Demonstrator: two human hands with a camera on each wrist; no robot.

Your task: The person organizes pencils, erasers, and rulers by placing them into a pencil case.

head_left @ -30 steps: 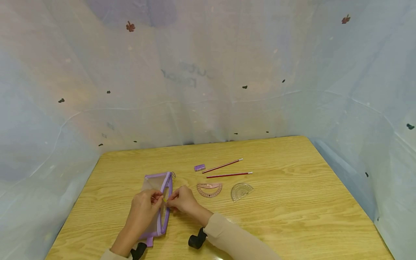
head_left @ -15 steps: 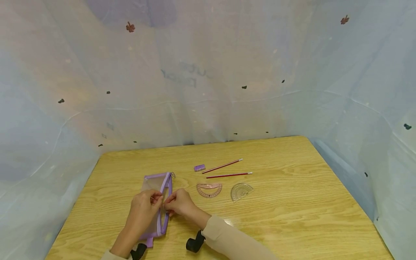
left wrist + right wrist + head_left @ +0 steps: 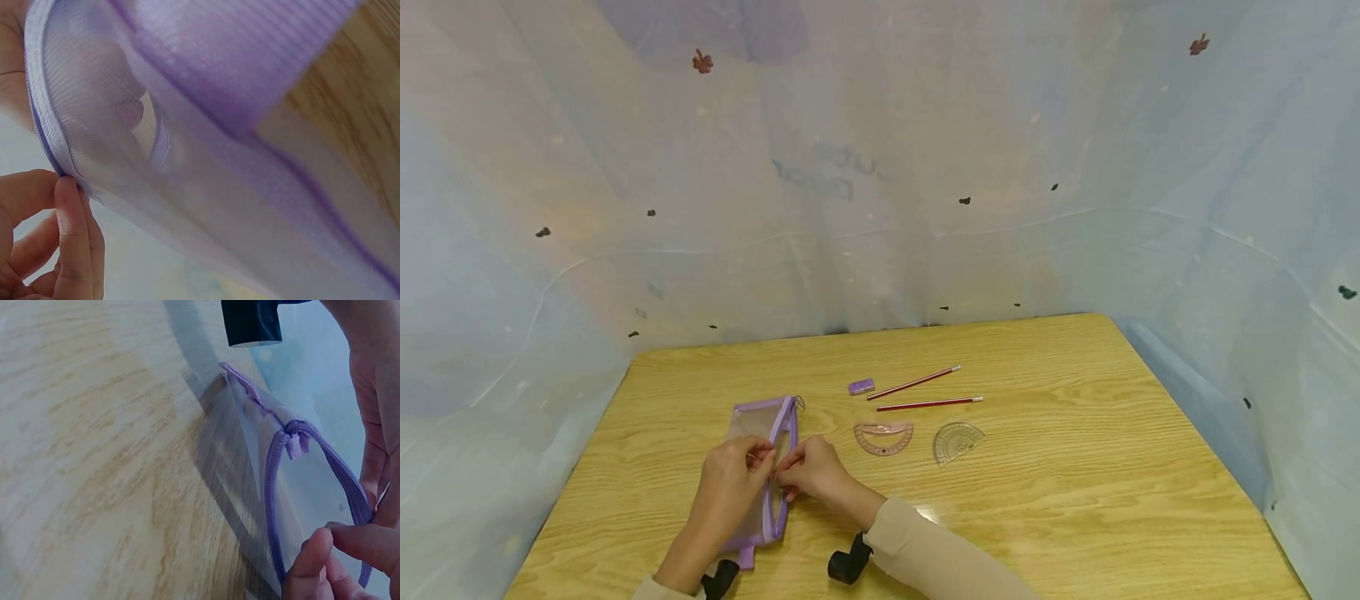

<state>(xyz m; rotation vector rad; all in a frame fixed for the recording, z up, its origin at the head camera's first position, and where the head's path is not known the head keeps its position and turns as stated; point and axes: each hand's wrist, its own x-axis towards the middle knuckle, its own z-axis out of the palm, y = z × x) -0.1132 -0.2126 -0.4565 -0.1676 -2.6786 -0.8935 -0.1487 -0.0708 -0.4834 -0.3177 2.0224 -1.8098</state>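
Note:
A purple-edged mesh pencil case (image 3: 758,419) lies on the left of the table, its zip opening facing right. My left hand (image 3: 727,471) pinches the near lip of that opening between thumb and fingers, and the left wrist view shows the fingertips (image 3: 70,206) on the zip edge. My right hand (image 3: 818,471) is at the opening, thumb and forefinger tips brought together between the two zip edges in the right wrist view. Fingers show faintly through the mesh (image 3: 187,206). I cannot tell whether the right fingertips hold something small.
On the wooden table (image 3: 1075,467), right of the case, lie a purple eraser (image 3: 861,387), two red pencils (image 3: 913,382), a pink protractor (image 3: 883,450) and a clear protractor (image 3: 957,442). A pale curtain (image 3: 880,167) hangs behind and along both sides.
My right hand has shifted slightly left, further over the opening. A small yellow thing seen between the hands a second ago is out of sight. My left hand keeps its place.

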